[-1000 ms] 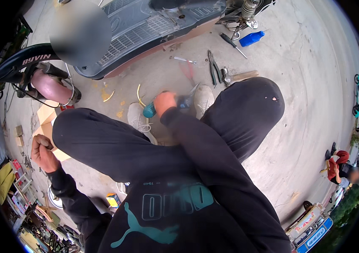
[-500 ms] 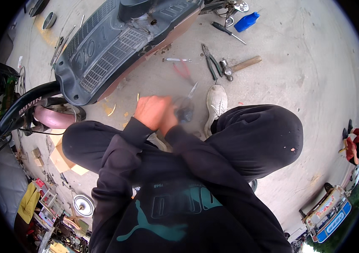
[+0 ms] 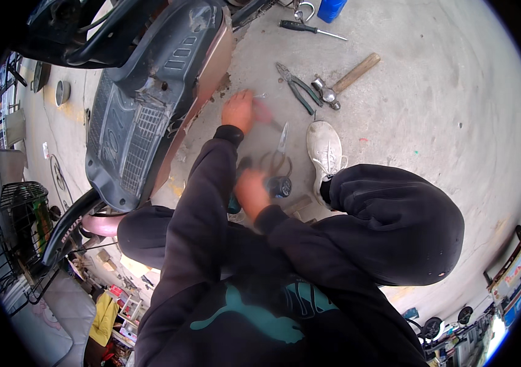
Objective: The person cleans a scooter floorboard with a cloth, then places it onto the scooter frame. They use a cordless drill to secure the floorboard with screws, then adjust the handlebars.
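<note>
My left hand (image 3: 239, 112) reaches far forward over the concrete floor, beside the red handles (image 3: 263, 112) of a hand tool that is smeared in the picture. Its fingertips are partly hidden, so a grip there does not show. Closer to me, my right hand (image 3: 252, 193) is wrapped around the handle of what looks like a cordless drill, with a teal body (image 3: 234, 204) and a round black base (image 3: 281, 186). Just beyond it lie scissors (image 3: 281, 147), blades pointing away.
Dark-handled pliers (image 3: 297, 88), a wooden-handled hammer (image 3: 347, 81), a screwdriver (image 3: 310, 29) and a blue bottle (image 3: 331, 8) lie ahead. A scooter with a grey footboard (image 3: 110, 147) stands left. My white shoe (image 3: 323, 145) is right of the scissors.
My hands were close together and have come apart. The left has reached forward to the red handles; the right is now at the drill's handle. The view has shifted.
</note>
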A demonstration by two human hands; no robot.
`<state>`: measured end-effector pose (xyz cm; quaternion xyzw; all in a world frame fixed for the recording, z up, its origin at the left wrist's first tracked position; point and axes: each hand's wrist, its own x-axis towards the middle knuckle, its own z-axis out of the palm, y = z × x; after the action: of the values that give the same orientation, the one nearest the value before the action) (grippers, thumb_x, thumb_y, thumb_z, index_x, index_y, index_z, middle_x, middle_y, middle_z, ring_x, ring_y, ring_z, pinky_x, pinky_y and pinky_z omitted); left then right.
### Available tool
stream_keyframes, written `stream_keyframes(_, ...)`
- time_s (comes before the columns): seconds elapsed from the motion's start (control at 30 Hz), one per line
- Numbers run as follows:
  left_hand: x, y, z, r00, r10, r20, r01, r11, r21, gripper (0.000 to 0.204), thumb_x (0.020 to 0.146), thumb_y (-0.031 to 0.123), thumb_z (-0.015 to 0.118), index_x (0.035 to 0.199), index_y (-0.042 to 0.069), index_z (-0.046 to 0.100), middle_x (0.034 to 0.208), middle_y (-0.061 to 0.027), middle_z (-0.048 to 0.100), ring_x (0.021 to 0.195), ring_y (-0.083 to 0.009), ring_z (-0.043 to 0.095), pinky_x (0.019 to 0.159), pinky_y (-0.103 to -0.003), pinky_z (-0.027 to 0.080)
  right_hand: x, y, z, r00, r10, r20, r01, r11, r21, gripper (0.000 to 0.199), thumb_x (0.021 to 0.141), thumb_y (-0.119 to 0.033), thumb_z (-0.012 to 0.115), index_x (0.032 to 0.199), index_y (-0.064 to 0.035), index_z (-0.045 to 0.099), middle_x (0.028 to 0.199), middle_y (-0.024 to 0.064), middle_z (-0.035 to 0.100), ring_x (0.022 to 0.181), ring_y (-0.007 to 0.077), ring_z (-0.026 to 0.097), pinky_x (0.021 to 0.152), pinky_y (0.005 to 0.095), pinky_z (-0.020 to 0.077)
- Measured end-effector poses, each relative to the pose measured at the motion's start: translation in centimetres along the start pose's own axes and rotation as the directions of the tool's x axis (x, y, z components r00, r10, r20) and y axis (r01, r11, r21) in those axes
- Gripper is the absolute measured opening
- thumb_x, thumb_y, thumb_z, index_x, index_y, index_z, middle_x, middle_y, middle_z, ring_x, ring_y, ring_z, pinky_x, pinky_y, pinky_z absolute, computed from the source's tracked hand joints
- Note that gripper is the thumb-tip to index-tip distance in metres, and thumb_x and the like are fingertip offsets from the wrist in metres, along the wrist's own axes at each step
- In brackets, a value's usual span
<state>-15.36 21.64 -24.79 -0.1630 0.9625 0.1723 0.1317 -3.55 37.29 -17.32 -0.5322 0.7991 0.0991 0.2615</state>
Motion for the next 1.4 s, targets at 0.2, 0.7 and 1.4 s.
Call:
stream_keyframes(0.2, -0.8, 2.8, 2.3, 0.997, -0.077, 0.005, 0.075, 0.981, 0.181, 0.032, 0.081, 0.025, 0.069, 0.107, 0.008, 0.061, 0.109, -0.0118, 0.062, 0.104, -0.0336, 0.061, 0.086, -0.047, 0.052, -1.0, 0.8, -2.4, 0.974, -0.15, 0.17, 0.17, 0.979, -0.111, 0.047, 0.097, -0.025, 0.044, 0.134, 0.0011, 0.056, 0.132, 0.0228, 0.056, 0.1, 0.0411, 0.061, 0.08, 0.0641, 0.0438)
stream_keyframes(0.7, 0.0, 4.2, 0.5, 0.962, -0.208, 0.175, 0.216, 0.976, -0.024, 0.03, 0.087, 0.029, 0.063, 0.108, 0.008, 0.064, 0.103, -0.0157, 0.069, 0.095, -0.0355, 0.066, 0.08, -0.047, 0.052, -0.9, -0.8, -2.5, 0.952, -0.141, 0.27, 0.196, 0.962, -0.19, 0.055, 0.098, -0.029, 0.039, 0.14, 0.0046, 0.047, 0.145, 0.0267, 0.043, 0.132, 0.0517, 0.038, 0.098, 0.0675, 0.0337)
stream_keyframes(1.4, 9.2, 4.4, 3.8, 0.977, -0.209, 0.034, 0.21, 0.941, -0.265, 0.015, 0.082, 0.012, 0.063, 0.095, 0.005, 0.066, 0.098, -0.0184, 0.064, 0.095, -0.0385, 0.063, 0.081, -0.048, 0.05, 0.6, -1.7, -0.8, 0.979, -0.112, 0.172, 0.15, 0.963, -0.226, 0.046, 0.096, -0.022, 0.047, 0.136, -0.0003, 0.054, 0.139, 0.0218, 0.051, 0.109, 0.0419, 0.053, 0.088, 0.0606, 0.039)
